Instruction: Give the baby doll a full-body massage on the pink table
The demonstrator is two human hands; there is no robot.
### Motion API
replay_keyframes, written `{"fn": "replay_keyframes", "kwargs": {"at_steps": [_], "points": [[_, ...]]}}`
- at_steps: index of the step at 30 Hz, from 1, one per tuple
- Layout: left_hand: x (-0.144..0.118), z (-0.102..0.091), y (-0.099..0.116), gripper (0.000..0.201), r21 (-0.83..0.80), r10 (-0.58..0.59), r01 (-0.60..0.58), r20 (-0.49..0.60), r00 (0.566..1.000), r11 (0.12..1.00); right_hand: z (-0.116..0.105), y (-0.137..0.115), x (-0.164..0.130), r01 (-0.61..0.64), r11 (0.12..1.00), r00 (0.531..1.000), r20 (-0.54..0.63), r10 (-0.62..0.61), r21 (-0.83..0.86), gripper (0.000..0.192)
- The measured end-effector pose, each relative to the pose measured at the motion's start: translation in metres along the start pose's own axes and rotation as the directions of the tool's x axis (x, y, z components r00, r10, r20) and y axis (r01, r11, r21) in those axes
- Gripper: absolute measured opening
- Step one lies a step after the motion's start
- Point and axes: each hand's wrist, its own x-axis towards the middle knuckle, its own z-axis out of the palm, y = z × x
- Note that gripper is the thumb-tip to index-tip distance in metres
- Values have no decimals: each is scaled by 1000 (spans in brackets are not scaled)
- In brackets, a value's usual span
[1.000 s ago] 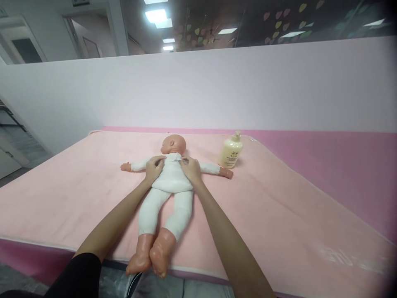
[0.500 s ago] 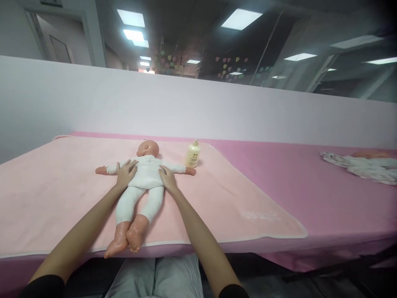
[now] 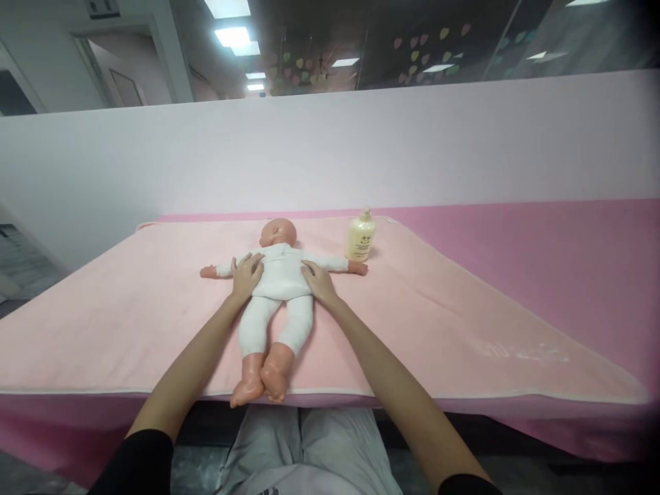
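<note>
Both arms extend forward from the bottom edge, nearly straight, converging on the doll. The left hand lies flat, palm down, fingers spread, on the doll's torso just below its outstretched arm. The right hand lies likewise on the opposite flank, fingers open and pointing away from the person. Neither hand grips anything — both rest open against the white suit.

The doll lies on its back between the hands, head beyond the fingertips, legs running back between the forearms, feet at the near edge of the blanket. A bottle stands upright beyond the right hand, just beside the doll's far hand; whether they touch cannot be told.

Hidden or unclear: the palms and the suit under them; the upper arms, cut off by the frame below the black sleeves; the bottle's label, too small to read. The table beneath the blanket runs out of frame to the right of the right hand — its end is not visible.
</note>
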Motion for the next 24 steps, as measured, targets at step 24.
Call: {"fn": "replay_keyframes", "kwargs": {"at_steps": [24], "points": [[-1, 3, -2, 34, -18, -8, 8, 3, 1000, 1000, -2, -1, -1, -13, 1000, 1000, -3, 13, 4, 37]]}}
